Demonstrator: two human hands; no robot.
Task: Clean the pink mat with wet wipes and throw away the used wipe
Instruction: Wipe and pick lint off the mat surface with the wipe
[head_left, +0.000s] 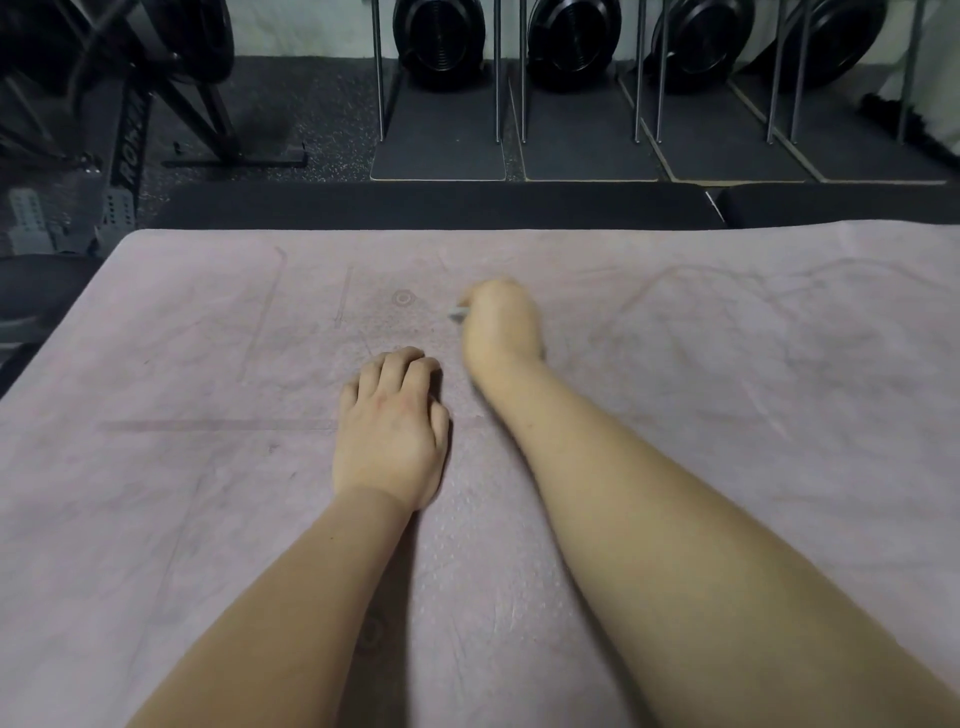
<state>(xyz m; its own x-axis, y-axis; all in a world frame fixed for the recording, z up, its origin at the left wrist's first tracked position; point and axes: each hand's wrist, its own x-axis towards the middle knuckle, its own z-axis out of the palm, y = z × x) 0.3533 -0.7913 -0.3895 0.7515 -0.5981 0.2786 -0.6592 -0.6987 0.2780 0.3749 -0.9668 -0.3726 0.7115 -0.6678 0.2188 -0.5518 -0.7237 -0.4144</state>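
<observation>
The pink mat (208, 493) spreads across most of the view, with faint lines and streaks on it. My right hand (501, 325) is near the mat's middle, fingers curled down around a wet wipe (458, 312); only a small pale corner of the wipe shows at the hand's left side. My left hand (392, 426) rests on the mat just below and left of it, fingers bent, holding nothing.
Beyond the mat's far edge lies a dark bench pad (415, 205). Behind it stand black weight plates in metal racks (439, 41) on dark floor mats. A black exercise frame (130, 130) stands at the far left.
</observation>
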